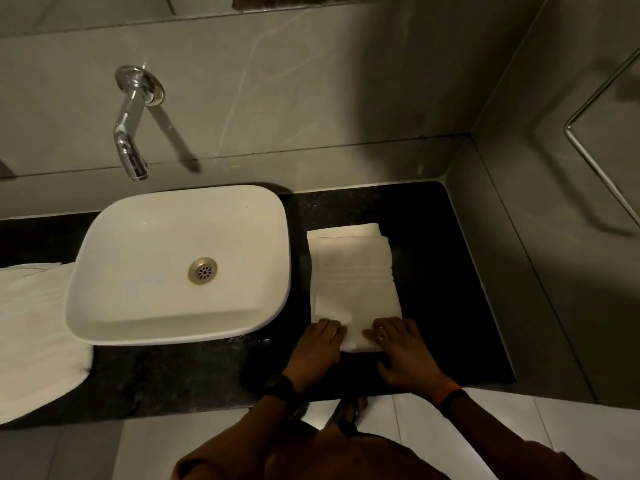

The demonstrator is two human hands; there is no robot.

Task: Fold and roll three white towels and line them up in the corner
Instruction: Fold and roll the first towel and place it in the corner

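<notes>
A white towel, folded into a long narrow strip, lies on the black counter to the right of the basin. Its near end is curled into a small roll. My left hand and my right hand both press on that rolled end, fingers curved over it. More white towel lies spread at the far left of the counter and hangs over its front edge. The counter's back right corner holds no towel.
A white square basin stands on the counter's middle, with a chrome wall tap above it. Grey tiled walls close the back and right. A chrome rail runs on the right wall. White floor tiles lie below.
</notes>
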